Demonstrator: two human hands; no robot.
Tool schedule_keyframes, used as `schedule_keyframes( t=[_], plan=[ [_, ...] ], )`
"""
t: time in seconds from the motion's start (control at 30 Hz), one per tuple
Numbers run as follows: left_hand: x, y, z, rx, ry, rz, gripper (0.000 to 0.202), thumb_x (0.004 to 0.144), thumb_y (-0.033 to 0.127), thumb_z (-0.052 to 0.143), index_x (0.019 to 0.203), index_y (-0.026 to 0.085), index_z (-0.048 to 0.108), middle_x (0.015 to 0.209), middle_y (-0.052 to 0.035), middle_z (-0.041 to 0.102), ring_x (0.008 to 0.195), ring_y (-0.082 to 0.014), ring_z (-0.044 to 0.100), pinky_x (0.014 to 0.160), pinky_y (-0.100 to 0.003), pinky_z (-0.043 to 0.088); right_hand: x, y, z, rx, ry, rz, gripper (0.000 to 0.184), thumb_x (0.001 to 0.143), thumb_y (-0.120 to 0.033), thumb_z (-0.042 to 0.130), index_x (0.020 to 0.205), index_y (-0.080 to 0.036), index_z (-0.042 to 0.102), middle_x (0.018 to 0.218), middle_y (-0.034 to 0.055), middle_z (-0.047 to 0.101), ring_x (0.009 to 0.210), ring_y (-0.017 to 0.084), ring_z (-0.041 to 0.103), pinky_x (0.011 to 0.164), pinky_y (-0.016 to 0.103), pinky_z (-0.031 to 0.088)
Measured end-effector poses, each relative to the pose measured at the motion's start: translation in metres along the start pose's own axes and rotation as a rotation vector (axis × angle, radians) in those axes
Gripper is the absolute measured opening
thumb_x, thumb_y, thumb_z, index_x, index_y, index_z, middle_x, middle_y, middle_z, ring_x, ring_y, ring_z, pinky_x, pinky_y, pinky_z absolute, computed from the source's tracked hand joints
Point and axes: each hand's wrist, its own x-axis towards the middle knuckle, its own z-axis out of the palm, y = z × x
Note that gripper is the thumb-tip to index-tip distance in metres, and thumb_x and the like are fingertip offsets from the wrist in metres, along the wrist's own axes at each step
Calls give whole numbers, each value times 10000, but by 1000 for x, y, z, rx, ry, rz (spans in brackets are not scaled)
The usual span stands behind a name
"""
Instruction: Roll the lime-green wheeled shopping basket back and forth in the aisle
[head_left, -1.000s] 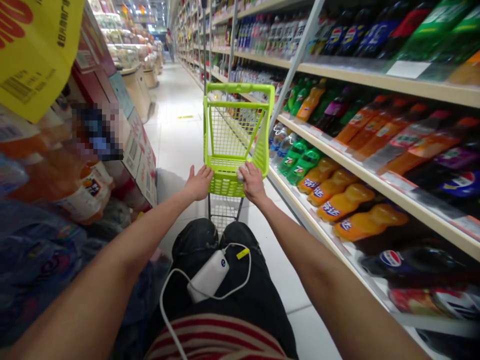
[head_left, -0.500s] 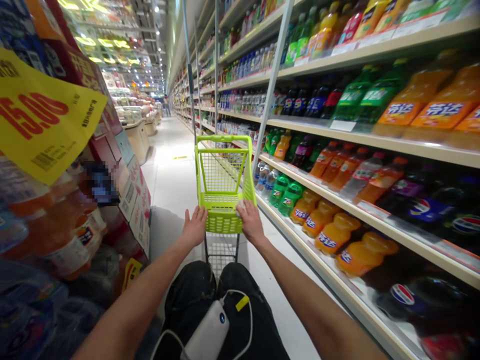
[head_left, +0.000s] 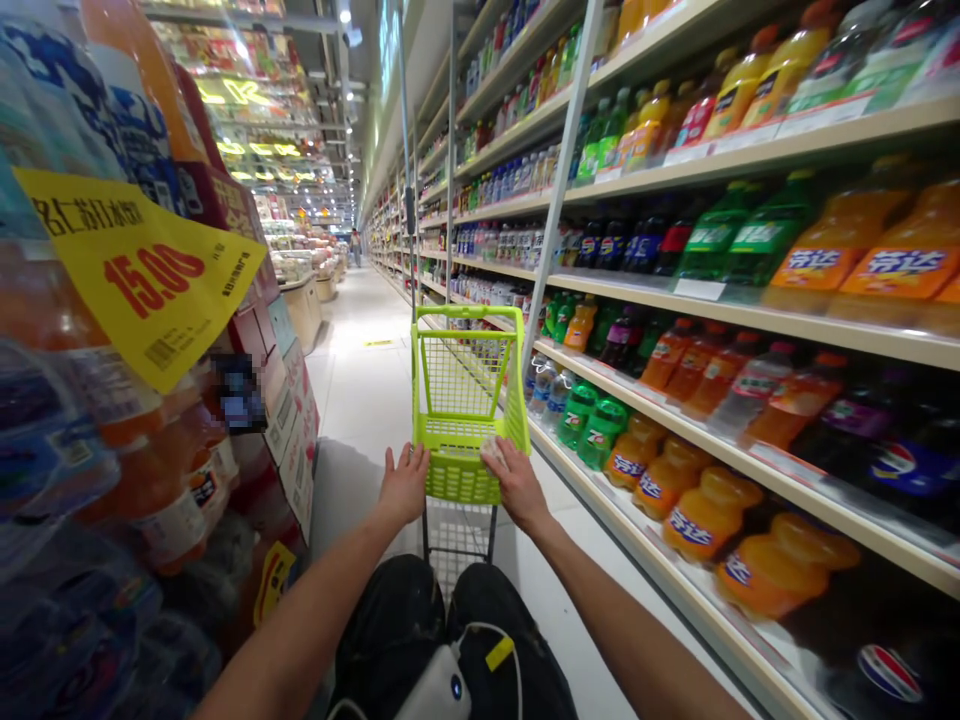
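A lime-green shopping cart with a plastic basket stands straight in front of my knees. My left hand is on the left side of its near rim, fingers bent over the edge and the little finger slightly apart. At the near right corner, my right hand grips the rim. A small whitish crumpled piece shows by its fingers; I cannot tell what it is. The basket's visible part holds nothing. On my lap lies a white power bank with a white cable carrying a yellow tag.
Shelves full of soda bottles run along the right. Close on the left is a stack of bottle packs and boxes with a yellow price sign. The tiled aisle stretches ahead, with a distant person.
My view has tilted up and turned slightly left, so the cart and hands appear lower and further right. Both hands keep their places on the cart. The left-hand stack appears nearer.
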Motion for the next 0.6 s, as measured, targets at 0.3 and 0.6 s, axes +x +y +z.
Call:
schedule_keyframes(
  t=[0.3, 0.6],
  plan=[
    [3, 4, 2, 3, -37, -55, 733, 700, 189, 401, 1396, 148, 175, 1482, -88, 161, 1359, -278, 96, 1064, -560, 96, 12, -51, 25, 32, 81, 36, 425, 797, -53, 474, 1127, -297, 583, 1343, 67, 438, 1269, 244, 359, 985, 496, 366],
    [-2, -2, 4, 59, -10, -63, 742, 674, 137, 386, 1392, 166, 203, 1477, -73, 182, 1358, -268, 112, 1062, -551, 103, -9, -7, -10, -11, 73, 60, 424, 762, -66, 473, 1111, -274, 597, 1367, 64, 401, 1263, 261, 365, 968, 498, 383]
  ],
)
